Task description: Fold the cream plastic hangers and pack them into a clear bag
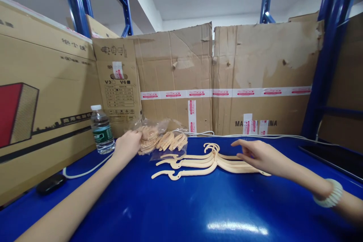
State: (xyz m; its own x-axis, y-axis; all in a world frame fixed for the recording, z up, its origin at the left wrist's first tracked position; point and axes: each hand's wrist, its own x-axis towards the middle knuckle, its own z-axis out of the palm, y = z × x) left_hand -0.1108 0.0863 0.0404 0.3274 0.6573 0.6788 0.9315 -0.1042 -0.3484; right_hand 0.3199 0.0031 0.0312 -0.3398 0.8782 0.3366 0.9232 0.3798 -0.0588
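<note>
My left hand is closed at the left edge of a clear plastic bag filled with beige looped pieces; its fingertips are partly hidden. Beside it, at the right end of the bags, more beige pieces show through clear plastic. Several beige plastic hangers lie side by side on the blue table, their hooks pointing to the back. Over the right arms of these hangers is my right hand, empty, with the index finger stretched out and the others loosely bent.
A water bottle stands at the left near a black mouse. White cable runs along the back edge. Cardboard walls off the back, and a large box the left. A dark flat device lies at right.
</note>
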